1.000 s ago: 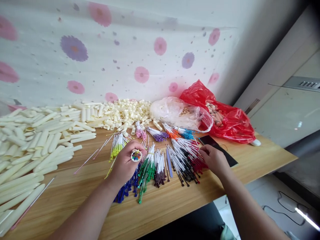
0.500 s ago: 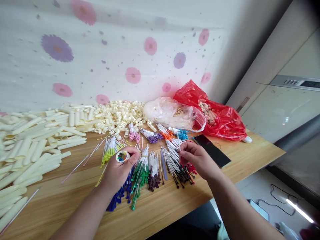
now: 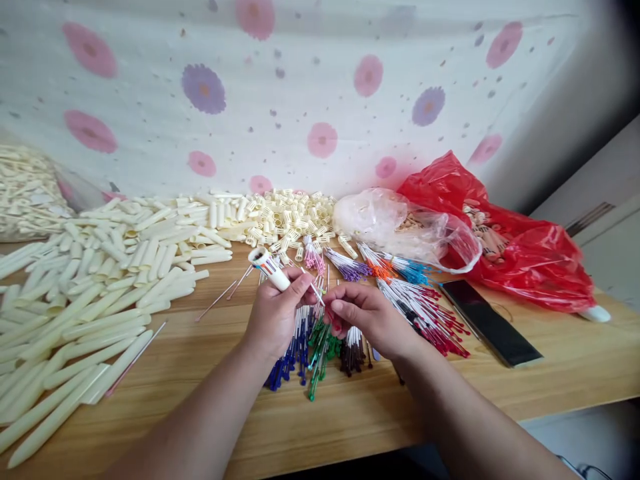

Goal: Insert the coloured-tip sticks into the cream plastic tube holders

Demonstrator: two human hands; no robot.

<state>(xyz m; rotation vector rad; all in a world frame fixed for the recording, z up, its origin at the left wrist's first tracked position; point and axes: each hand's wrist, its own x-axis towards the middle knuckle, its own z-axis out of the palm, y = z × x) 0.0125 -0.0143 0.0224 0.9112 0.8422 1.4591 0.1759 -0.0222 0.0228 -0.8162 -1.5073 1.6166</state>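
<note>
My left hand (image 3: 275, 321) is wrapped round a white multicolour pen barrel (image 3: 271, 270), tilted up and left, with coloured sliders round its upper end. In a pinch, my right hand (image 3: 373, 321) holds a thin white pen refill (image 3: 317, 292) whose tip reaches the left thumb and fingers. Red shows at the right fingertips, partly hidden. Below the hands lie bundles of blue refills (image 3: 289, 363), green refills (image 3: 323, 343) and dark brown refills (image 3: 353, 353). Red-ended refills (image 3: 440, 320) fan out to the right of my right hand, with black ones partly covered by it.
Cream pen tubes (image 3: 115, 293) cover the left of the wooden table (image 3: 200, 400). Short slotted cream parts (image 3: 295, 217) are heaped at the back. A clear plastic bag (image 3: 370, 217), a red bag (image 3: 535, 260) with small parts and a black phone-like slab (image 3: 490, 323) stand right.
My hands have come together, the right one bringing its refill to the left hand. The barrel has tipped from facing me to pointing up and left. The camera view has turned left.
</note>
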